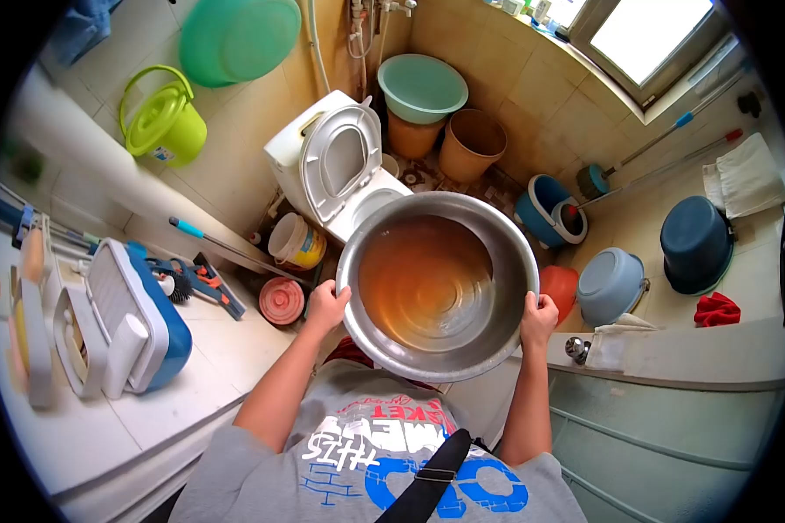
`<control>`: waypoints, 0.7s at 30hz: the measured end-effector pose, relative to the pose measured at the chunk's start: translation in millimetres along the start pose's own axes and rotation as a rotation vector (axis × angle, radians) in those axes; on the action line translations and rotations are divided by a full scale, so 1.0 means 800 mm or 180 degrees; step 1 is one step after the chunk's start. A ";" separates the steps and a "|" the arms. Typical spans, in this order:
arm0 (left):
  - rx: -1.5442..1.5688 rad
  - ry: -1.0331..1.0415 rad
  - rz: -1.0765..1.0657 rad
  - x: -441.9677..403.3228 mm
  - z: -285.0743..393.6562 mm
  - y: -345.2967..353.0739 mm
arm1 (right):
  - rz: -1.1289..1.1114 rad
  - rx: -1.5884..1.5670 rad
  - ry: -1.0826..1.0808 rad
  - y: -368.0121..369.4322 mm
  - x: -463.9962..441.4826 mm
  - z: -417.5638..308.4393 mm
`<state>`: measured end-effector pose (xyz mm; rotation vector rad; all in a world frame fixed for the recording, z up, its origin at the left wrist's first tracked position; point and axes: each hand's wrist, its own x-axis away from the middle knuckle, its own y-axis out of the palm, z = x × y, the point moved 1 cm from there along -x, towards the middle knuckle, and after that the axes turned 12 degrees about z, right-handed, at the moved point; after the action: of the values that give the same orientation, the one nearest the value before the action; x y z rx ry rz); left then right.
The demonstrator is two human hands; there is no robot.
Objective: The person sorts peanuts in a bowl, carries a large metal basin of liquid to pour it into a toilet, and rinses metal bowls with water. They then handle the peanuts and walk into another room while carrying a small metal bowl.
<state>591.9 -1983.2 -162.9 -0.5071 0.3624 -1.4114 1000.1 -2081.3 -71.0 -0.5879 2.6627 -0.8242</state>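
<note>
A large round metal basin [515,322] is held up in front of my body, with brownish, rippled water in it. My left hand [328,307] grips its rim on the left side, fingers closed round the edge. On the opposite side, my right hand [539,315] has its fingers closed on the rim too. The basin looks slightly tilted, and its far edge is close to the white toilet [371,205], whose lid and seat are raised.
Behind the toilet stand a green basin [423,87] on a brown bucket and another brown bucket [473,146]. A paint bucket [296,241] and a pink lidded container [282,301] are at the left. A blue bucket [541,213] stands right, near a wall-hung grey-blue basin [609,286].
</note>
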 end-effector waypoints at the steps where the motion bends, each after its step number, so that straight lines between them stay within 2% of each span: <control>1: -0.0031 0.0040 -0.0013 -0.010 -0.004 0.010 | -0.0005 0.0090 -0.0043 0.010 -0.007 0.005; 5: -0.0171 0.0028 -0.0131 -0.029 -0.030 0.049 | -0.0053 0.0391 -0.0109 0.046 -0.024 0.032; 11: -0.0458 -0.0381 -0.0638 -0.068 -0.068 0.090 | -0.0119 0.0925 0.0026 0.092 -0.049 0.047; 21: -0.0769 -0.0771 -0.1209 -0.123 -0.086 0.126 | -0.0182 0.1217 0.0147 0.145 -0.076 0.025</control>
<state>627.3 -1886.2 -280.6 -0.9747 0.2485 -1.6569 1026.5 -1975.3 -146.3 -0.5517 2.4396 -1.3348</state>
